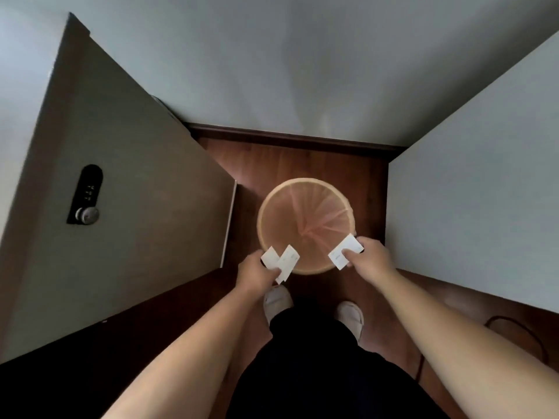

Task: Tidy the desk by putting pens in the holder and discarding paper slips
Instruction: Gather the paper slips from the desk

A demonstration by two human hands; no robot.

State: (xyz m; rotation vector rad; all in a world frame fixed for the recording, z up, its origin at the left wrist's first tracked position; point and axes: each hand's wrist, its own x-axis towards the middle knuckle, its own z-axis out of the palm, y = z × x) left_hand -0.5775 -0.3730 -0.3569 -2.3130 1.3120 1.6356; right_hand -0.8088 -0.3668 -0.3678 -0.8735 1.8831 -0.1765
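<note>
A round waste bin (273, 204) with a pale rim and a pinkish liner stands on the wooden floor below me. My left hand (255, 272) pinches a few white paper slips (281, 261) over the bin's near left rim. My right hand (370, 258) grips another white paper slip (343, 252) over the near right rim. Both hands hover above the bin, roughly level with each other. No pens or pen holder are in view.
A grey cabinet (136, 182) with a black keypad lock (86, 195) stands at the left. A white panel (484, 213) stands at the right, and a pale wall with dark skirting lies beyond the bin. My slippered feet (349, 316) stand just behind the bin. A dark cable (514, 325) lies on the floor at right.
</note>
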